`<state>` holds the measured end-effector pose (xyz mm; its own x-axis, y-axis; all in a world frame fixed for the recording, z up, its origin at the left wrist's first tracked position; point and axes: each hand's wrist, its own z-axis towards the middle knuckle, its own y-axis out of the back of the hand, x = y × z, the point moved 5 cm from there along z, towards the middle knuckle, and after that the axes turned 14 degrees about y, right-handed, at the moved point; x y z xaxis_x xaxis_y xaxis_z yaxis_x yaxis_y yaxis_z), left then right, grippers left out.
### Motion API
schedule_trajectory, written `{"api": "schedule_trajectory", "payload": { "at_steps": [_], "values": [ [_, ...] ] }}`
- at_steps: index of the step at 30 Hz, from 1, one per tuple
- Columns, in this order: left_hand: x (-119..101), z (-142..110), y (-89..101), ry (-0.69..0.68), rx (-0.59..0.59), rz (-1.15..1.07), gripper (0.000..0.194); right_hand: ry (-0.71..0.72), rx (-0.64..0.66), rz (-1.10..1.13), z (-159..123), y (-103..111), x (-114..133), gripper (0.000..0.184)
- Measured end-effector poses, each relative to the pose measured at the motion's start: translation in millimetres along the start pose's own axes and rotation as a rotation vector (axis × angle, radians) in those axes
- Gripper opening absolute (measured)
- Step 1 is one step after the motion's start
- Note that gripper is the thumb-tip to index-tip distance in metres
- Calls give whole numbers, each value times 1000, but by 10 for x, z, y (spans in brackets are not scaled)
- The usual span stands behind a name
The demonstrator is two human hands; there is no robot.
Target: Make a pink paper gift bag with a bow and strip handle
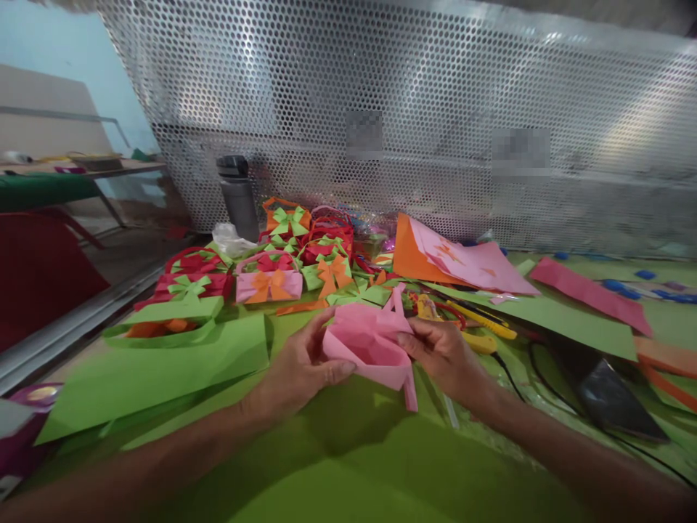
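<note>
- One pink paper bag [367, 341] is held between the left hand [302, 363] and the right hand [443, 356], up over the green surface [337, 472].
- The left grip pinches one end of the bag, thumb low on its near side. The right grip pinches the other end with thumb and fingers.
- The bag's wide mouth faces up, so you can see its pink inside. A pink strip [411, 392] hangs down by the right end.
- Just past the right hand are a yellow tool [479, 341] by a black cord and a yellow cutter [487, 319].
- Past the left hand sits a little pink bag with an orange bow [269, 285]. Beside it is a red bag with a green bow [189, 287].
- Nearer the left edge lies a green paper bag [185, 311]. Orange paper shows in its gap, but I cannot tell if it is inside.
- Behind them stand an orange bag with a green bow [287, 218] and a gray bottle [239, 203]. Its dark top hides what it holds.
- To the right, a pink sheet [506, 265] lies over an orange sheet [408, 250].
</note>
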<state>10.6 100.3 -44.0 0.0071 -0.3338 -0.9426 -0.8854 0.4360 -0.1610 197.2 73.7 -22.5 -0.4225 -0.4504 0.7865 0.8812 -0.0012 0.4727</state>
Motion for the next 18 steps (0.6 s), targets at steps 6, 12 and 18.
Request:
{"api": "schedule_trajectory", "payload": {
  "at_steps": [6, 12, 18],
  "values": [
    [-2, -2, 22, -32, -72, 141, 72, 107, 43, -75, -16, -33, 87, 29],
    [-17, -3, 24, -81, -60, 170, 64, 74, 67, -73, -28, -52, 27, 28],
    [-15, -15, 49, -128, -83, 204, 67, 65, 60, -40, -33, -65, -14, 23]
  ]
}}
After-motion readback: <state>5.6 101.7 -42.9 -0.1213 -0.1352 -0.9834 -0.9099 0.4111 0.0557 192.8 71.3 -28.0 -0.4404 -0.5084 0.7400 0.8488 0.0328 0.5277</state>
